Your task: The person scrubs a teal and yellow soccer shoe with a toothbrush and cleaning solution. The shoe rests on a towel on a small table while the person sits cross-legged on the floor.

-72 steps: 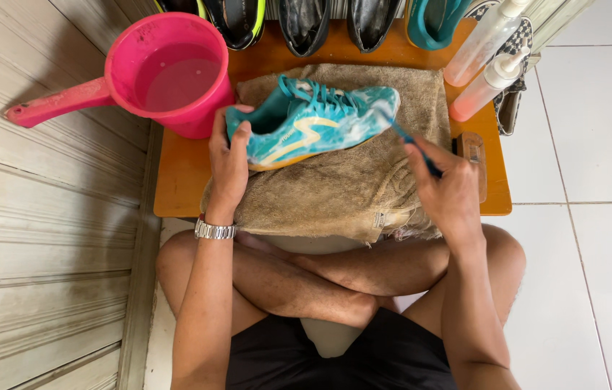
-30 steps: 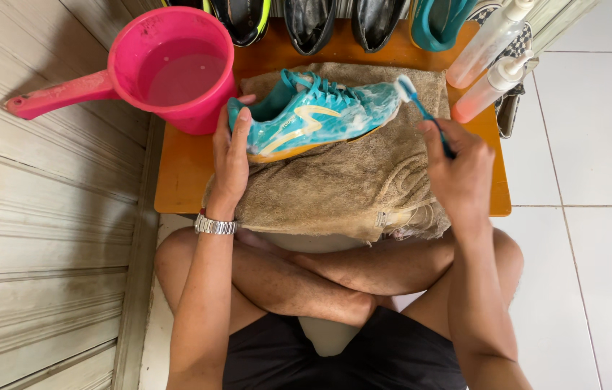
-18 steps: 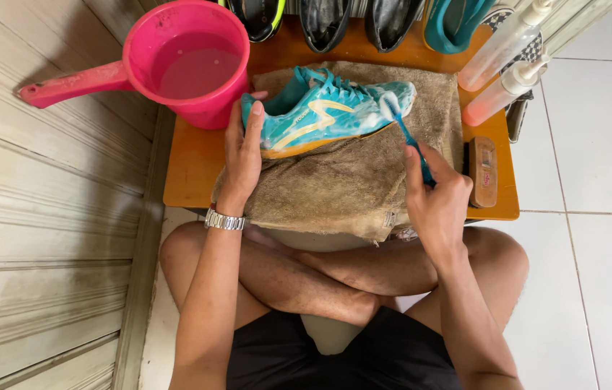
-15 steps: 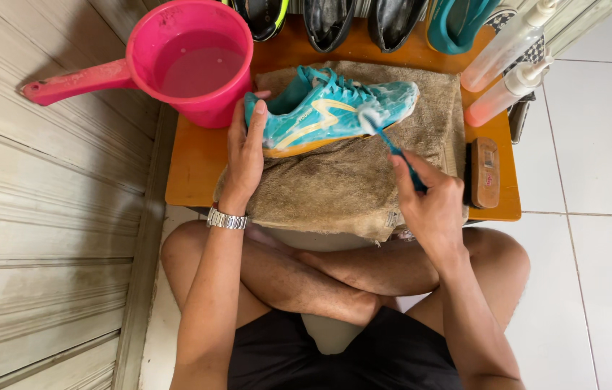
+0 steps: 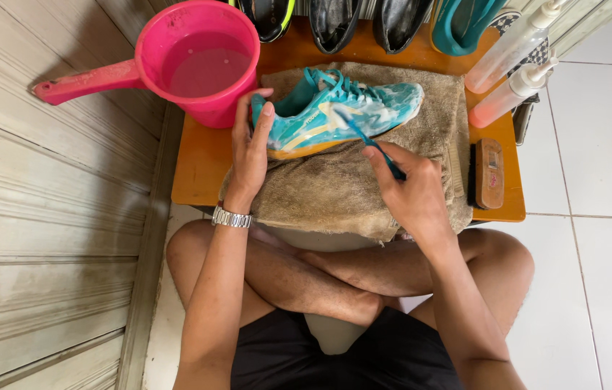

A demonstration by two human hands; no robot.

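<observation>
A teal running shoe (image 5: 338, 115) lies on its side on a tan towel (image 5: 342, 191) in the upper middle of the frame, heel to the left and toe to the right, its upper streaked with white lather. The towel covers most of a low orange surface (image 5: 197, 166).

The left hand (image 5: 250, 148) presses on the heel end, fingers wrapped over the collar. The right hand (image 5: 411, 195), right of centre, has its grip closed around the handle of a blue toothbrush (image 5: 367, 141), whose head touches the shoe's side.

The shoe looks light, with a soft, flexible upper that would give under pressure, while the sole edge and heel counter look stiffer. Wet with soap, it is probably slippery, so the heel and the sole rim seem the surest places to take hold; the towel beneath should keep it from sliding. The toothbrush handle is thin and likely slick too, best pinched close to its middle.

A pink water dipper (image 5: 190, 65) full of water stands at upper left, touching the surface's edge near the left hand. Two spray bottles (image 5: 512, 72) lean at upper right, a wooden brush (image 5: 489, 173) lies beside the towel, and other shoes (image 5: 335, 18) line the top edge.
</observation>
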